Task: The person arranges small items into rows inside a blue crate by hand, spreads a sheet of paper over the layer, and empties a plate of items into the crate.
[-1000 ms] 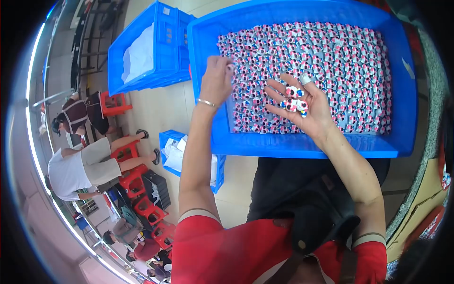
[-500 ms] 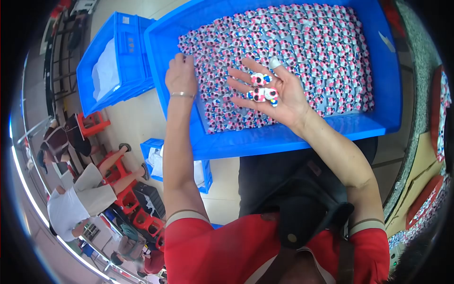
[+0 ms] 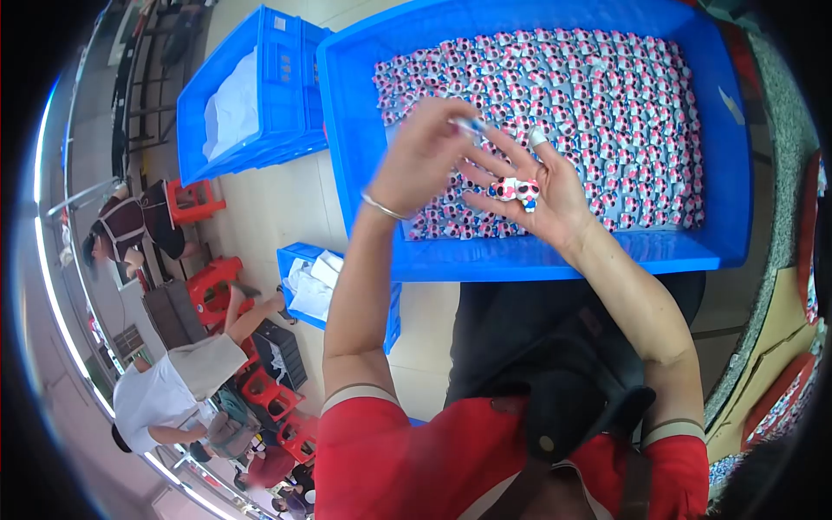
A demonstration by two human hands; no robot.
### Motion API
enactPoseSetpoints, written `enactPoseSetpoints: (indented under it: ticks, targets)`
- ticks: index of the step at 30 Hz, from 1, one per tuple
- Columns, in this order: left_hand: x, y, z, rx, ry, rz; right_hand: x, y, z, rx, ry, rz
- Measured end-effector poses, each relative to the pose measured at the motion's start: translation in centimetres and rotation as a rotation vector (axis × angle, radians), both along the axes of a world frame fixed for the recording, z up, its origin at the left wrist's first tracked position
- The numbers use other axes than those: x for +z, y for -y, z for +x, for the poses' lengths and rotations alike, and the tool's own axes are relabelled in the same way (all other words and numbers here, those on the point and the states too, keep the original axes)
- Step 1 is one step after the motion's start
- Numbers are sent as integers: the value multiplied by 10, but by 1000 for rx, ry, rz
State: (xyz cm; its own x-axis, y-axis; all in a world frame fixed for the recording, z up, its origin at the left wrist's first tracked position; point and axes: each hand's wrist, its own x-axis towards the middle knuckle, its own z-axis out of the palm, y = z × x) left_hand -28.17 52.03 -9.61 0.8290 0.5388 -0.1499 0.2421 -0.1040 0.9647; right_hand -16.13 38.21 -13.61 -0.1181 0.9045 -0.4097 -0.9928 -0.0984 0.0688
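left hand (image 3: 425, 156): fingers curled in, thumb and fingertips pinched on 1 small painted figure (image 3: 469, 126), white and blue seen, rest blurred. it is held just above the fingers of the right hand, bracelet (image 3: 381, 208) on the wrist.

right hand (image 3: 559, 204): palm up, fingers spread, nothing gripped; 2 pink-and-white figures (image 3: 527, 191) are borne loose near the finger bases, touching each other. thumb tip is covered by a white cap (image 3: 538, 137).

both hands are held over a big blue tub (image 3: 641, 263), in which many like figures (image 3: 563, 82) are laid in close rows.

handling, judged by look: light, stiff, probably hard plastic; smooth paint may slip a bit, finish could be scuffed by nails or rubbing. best taken by the sides of the body with thumb and 1 or 2 fingertips, small protruding parts left unpressed. loose pair could be rolled off if the palm is tilted.

left of the tub, white material is held in a blue crate (image 3: 186, 130).
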Motion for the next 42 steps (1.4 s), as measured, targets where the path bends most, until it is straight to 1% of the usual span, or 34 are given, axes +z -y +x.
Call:
enactPoseSetpoints:
  ticks: [2, 4, 5, 7, 8, 10, 12, 14, 18, 20, 21, 23, 25, 27, 28, 29, 30, 31, 33, 34, 36, 37, 39, 40, 42]
  targets:
    - [-30, -35, -22, 118, 40, 88, -5, 2, 2, -10, -20, 8]
    - [-53, -60, -41, 172, -224, 478, -7, 3, 4, -19, -44, 16]
    - [-64, -64, -47, 171, -230, 477, -8, 5, 4, -13, -53, 18]
    - [-79, -70, -51, 94, -555, 1044, -6, 5, 5, -10, -60, 21]
    - [-83, -73, -50, 87, -556, 1041, -4, 5, 5, -5, -50, 17]
    - [-93, -78, -50, -108, -848, 1298, -2, 5, 4, -1, -42, 7]
    - [-109, -81, -51, -106, -806, 1308, -3, 4, 4, -15, -57, 1]
    - [-120, -82, -48, -114, -921, 1264, -5, 2, 5, -41, -73, 30]
    - [-130, -89, -46, -176, -943, 1206, -5, -1, 5, -91, -94, 55]
    - [-89, -72, -35, -69, -841, 1256, -9, -2, 7, -109, -93, 79]
    - [-66, -60, -29, 42, -614, 1217, -10, -3, 8, -114, -81, 74]
    - [-16, -22, -14, 80, -259, 565, -11, -4, 8, -106, -48, 55]
    - [13, 14, -2, -194, -68, 392, -6, -4, 7, -63, 18, 15]
    - [1, 35, 1, -285, -18, 483, -5, -4, 4, 11, 177, -28]
    - [-4, 37, 2, -300, -27, 609, -7, -6, 0, 3, 67, -47]
    - [-6, 38, 4, -318, -33, 731, -7, -4, 0, 7, 113, -103]
    - [-4, 42, 2, -284, -85, 678, -4, -1, 1, 11, 159, -162]
    - [-4, 37, 0, -279, -88, 685, -6, 0, 2, 15, 159, -154]
    - [-13, 18, -9, -133, -31, 473, -10, 4, 1, -76, -23, -56]
    - [-34, 2, -21, 14, -66, 285, -6, 3, 1, -110, -52, -90]
    - [-44, -20, -38, 283, -124, -99, -10, 6, 5, -108, -76, -51]
    - [-51, -33, -46, 282, -125, -97, -12, 7, 7, -110, -98, -14]
    - [-67, -52, -61, 262, -480, 436, -11, 6, 8, -106, -101, 9]
    - [-71, -52, -62, 260, -486, 435, -10, 6, 8, -100, -100, 31]
    - [-78, -57, -61, 113, -602, 902, -4, 5, 9, -104, -114, 23]
